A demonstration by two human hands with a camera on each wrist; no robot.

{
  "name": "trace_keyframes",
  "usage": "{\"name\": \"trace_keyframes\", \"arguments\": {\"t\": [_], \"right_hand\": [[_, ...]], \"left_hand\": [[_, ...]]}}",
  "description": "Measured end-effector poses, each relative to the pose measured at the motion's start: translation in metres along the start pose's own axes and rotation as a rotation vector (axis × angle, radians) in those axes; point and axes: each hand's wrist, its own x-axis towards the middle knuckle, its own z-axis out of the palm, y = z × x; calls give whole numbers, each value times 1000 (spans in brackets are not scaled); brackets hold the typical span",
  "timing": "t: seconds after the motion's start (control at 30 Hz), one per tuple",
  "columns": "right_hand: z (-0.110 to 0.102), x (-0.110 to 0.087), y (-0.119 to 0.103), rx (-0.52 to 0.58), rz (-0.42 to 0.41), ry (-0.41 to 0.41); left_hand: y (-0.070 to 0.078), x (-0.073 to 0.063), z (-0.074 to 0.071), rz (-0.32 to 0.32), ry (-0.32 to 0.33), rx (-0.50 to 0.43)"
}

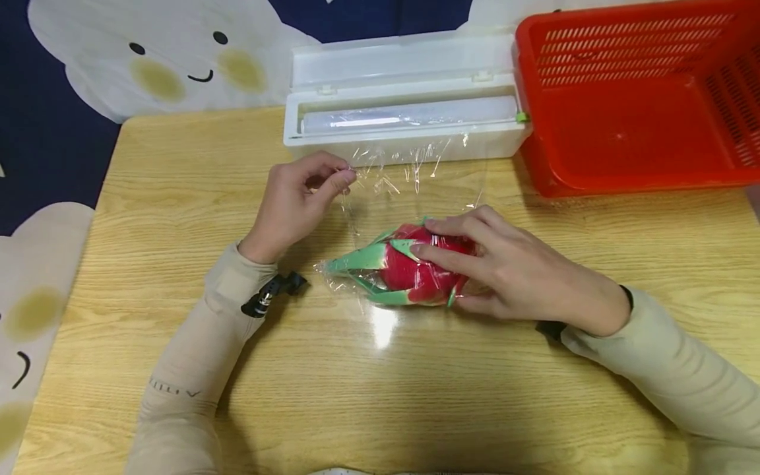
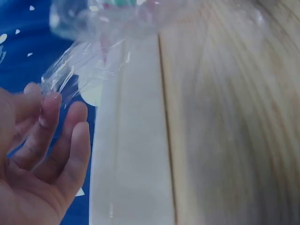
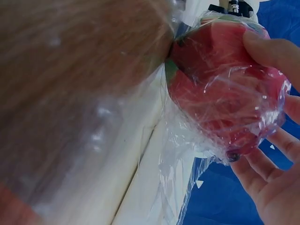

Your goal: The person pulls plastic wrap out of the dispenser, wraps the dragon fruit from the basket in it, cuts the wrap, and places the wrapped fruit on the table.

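Observation:
A red dragon fruit with green scales [image 1: 404,270] lies on its side on the table under clear plastic wrap [image 1: 415,181]. From the fruit the film stretches back to a roll [image 1: 410,115] in an open white box. My left hand [image 1: 299,198] pinches the film's left edge between thumb and forefinger, just in front of the box. My right hand [image 1: 505,264] grips the fruit's right end, fingers over the top; in the right wrist view the wrapped fruit [image 3: 225,89] sits against thumb and fingers. The left wrist view shows the pinched film [image 2: 70,70] too.
The white wrap box [image 1: 404,148] stands at the back of the wooden table [image 1: 356,396], its lid raised. A red plastic basket [image 1: 641,178] stands right beside it. Cloth with smiling clouds [image 1: 196,59] hangs behind the table.

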Motion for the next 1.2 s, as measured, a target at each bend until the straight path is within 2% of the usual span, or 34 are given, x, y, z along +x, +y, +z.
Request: {"name": "trace_keyframes", "arguments": {"t": [0.27,0.43,0.7,0.83,1.07,1.2], "right_hand": [[-1,1,2,23,2,6],[-2,1,3,36,-1,16],[-2,1,4,66,30,15],[-3,1,3,84,58,-11],[-3,2,6,101,12,81],[-6,1,8,90,17,89]], "left_hand": [[8,-3,-1,47,-14,-67],[15,-6,1,77,-24,-71],[25,-11,1,210,-39,-62],[26,-12,1,251,-41,-55],[27,-13,-1,240,-47,-53],[26,-13,-3,228,-51,-57]]}}
